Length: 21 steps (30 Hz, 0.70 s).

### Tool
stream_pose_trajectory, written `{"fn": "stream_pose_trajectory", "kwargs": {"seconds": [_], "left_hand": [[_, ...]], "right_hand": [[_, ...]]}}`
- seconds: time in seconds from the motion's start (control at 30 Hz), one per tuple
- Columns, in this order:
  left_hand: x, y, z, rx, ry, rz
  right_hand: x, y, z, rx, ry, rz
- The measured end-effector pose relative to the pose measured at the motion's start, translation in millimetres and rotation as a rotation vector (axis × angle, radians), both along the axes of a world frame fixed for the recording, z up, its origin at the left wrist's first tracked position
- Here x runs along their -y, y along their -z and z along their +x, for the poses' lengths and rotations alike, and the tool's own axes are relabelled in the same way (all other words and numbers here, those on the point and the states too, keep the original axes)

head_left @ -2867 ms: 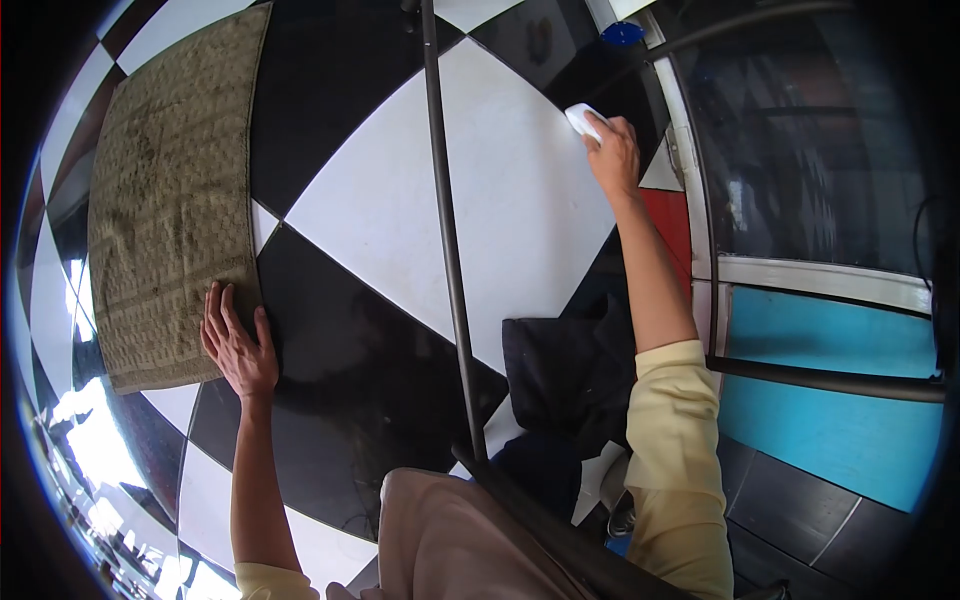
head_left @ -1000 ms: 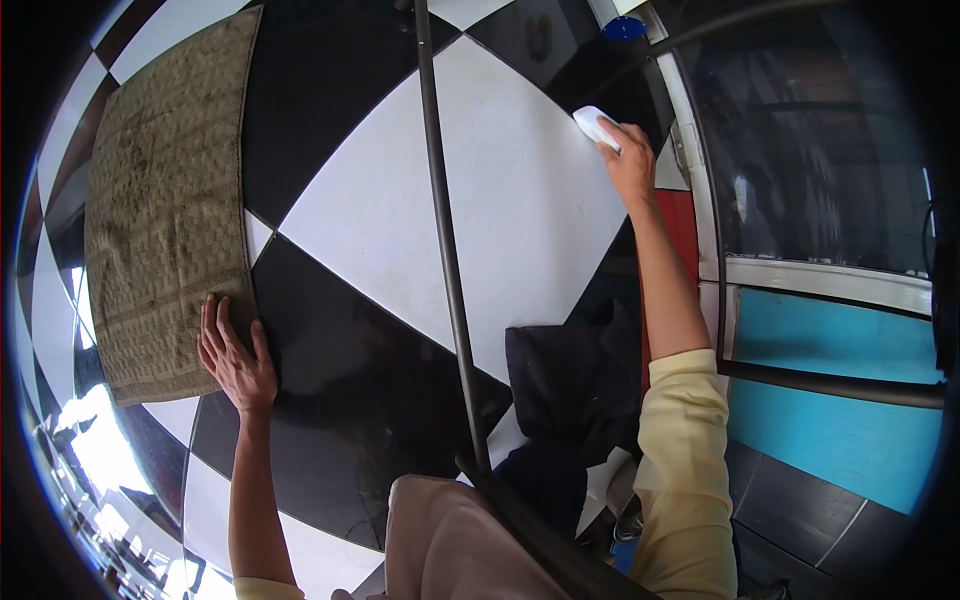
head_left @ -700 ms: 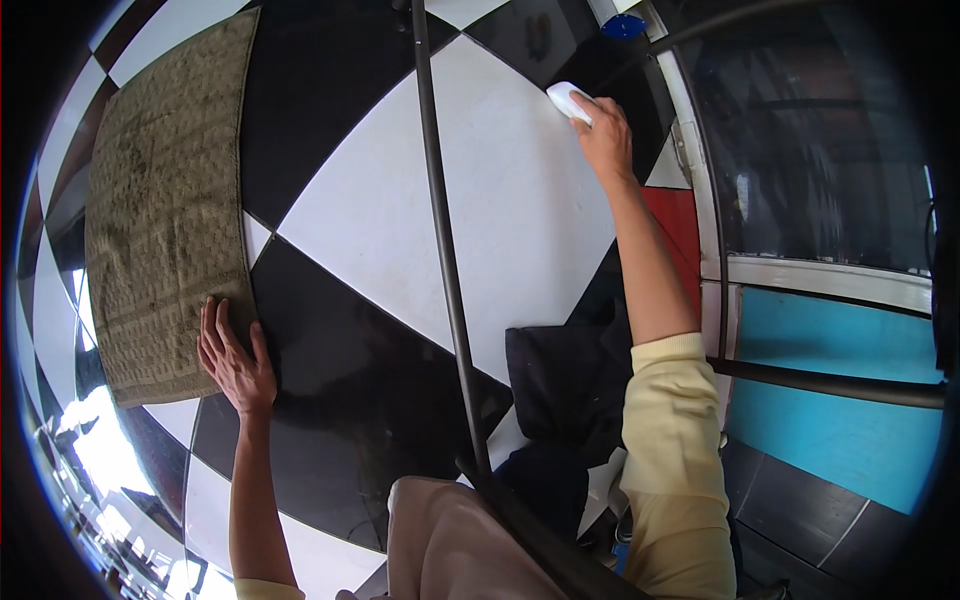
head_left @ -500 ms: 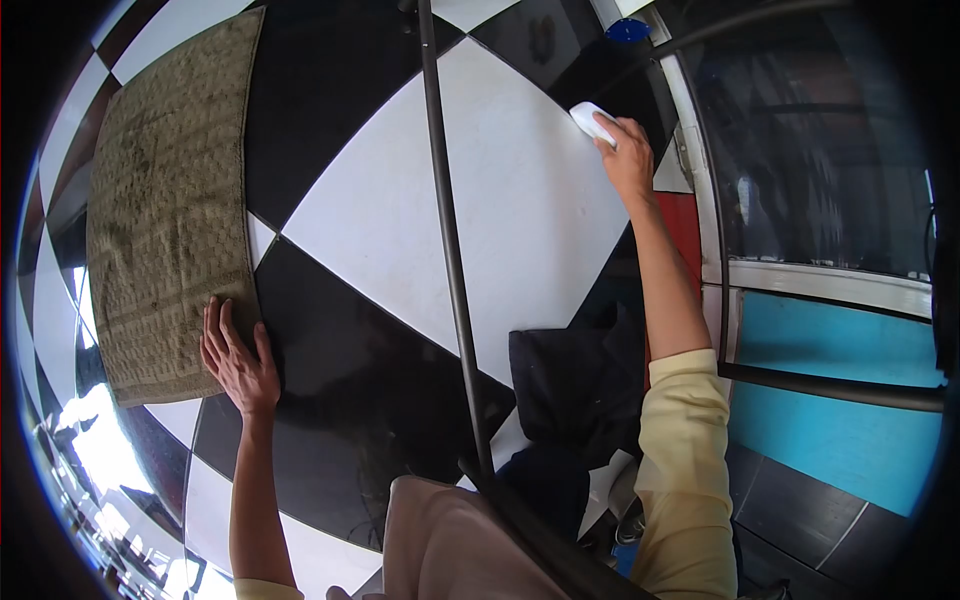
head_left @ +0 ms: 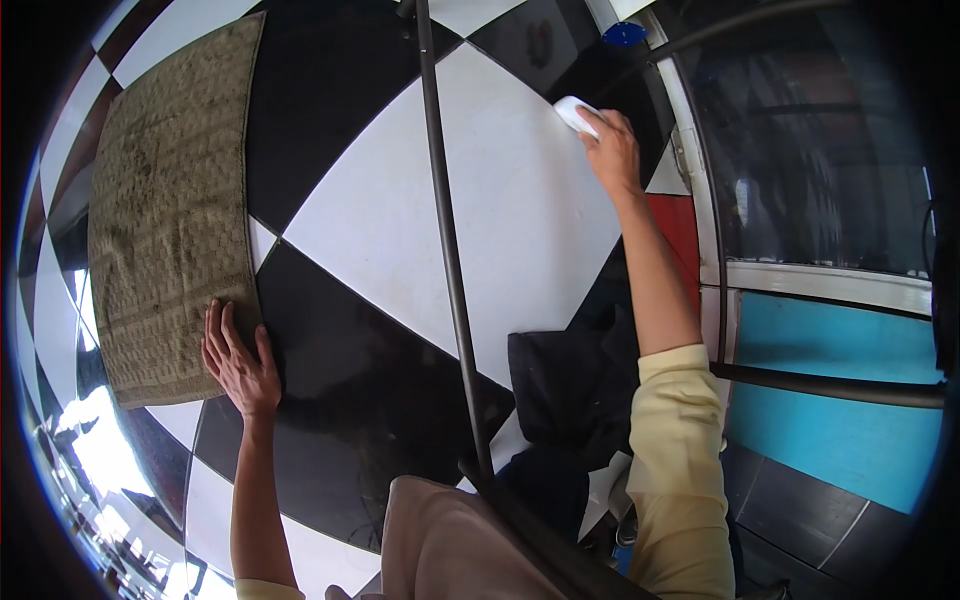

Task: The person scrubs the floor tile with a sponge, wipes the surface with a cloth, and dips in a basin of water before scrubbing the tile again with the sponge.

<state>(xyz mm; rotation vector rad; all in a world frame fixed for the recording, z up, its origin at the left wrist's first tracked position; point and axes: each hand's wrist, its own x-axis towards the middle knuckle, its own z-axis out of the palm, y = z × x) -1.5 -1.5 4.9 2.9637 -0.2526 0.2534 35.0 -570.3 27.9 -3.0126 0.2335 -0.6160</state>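
Observation:
My right hand (head_left: 612, 150) is closed around a white object (head_left: 577, 115), which lies at the right corner of a large white floor tile (head_left: 500, 200). Its fingers wrap over the near end of that object. Over on the left, my left hand (head_left: 240, 362) rests with fingers spread on the lower right corner of a greenish-brown textured mat (head_left: 170, 220). The thumb lies at the mat's edge, against a black tile (head_left: 340, 400). Nothing is held in my left hand.
A dark metal bar (head_left: 442, 200) crosses the view between my hands. Black cloth (head_left: 565, 385) lies below my right forearm. To the right are a white frame (head_left: 830, 280) with dark glass, blue panels (head_left: 830, 430) and another dark bar (head_left: 830, 384). A blue round object (head_left: 625, 34) is at the top.
My right hand and the white object have shifted back and forth, and now sit slightly left of where they were half a second ago. My left hand has stayed on the mat.

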Motion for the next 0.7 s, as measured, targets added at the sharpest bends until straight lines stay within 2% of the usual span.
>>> {"fn": "stream_pose_trajectory", "kwargs": {"seconds": [0.17,0.3,0.4,0.5,0.63,0.7], "left_hand": [[1,-1,0,-0.002,-0.002,0.000],[1,0,0,0.015,0.007,0.001],[-2,1,0,0.012,0.005,-0.004],[1,-1,1,0.007,0.002,-0.002],[0,1,0,0.001,-0.010,0.004],[0,0,0,0.001,-0.012,0.011]], "right_hand": [[-12,5,16,0.003,0.070,0.055],[7,1,-17,0.017,0.025,0.022],[14,6,-34,0.006,0.128,0.064],[-25,14,-32,0.065,0.038,0.125],[-9,11,-34,0.024,0.299,0.114],[-10,12,-41,0.004,0.171,0.098]]}}
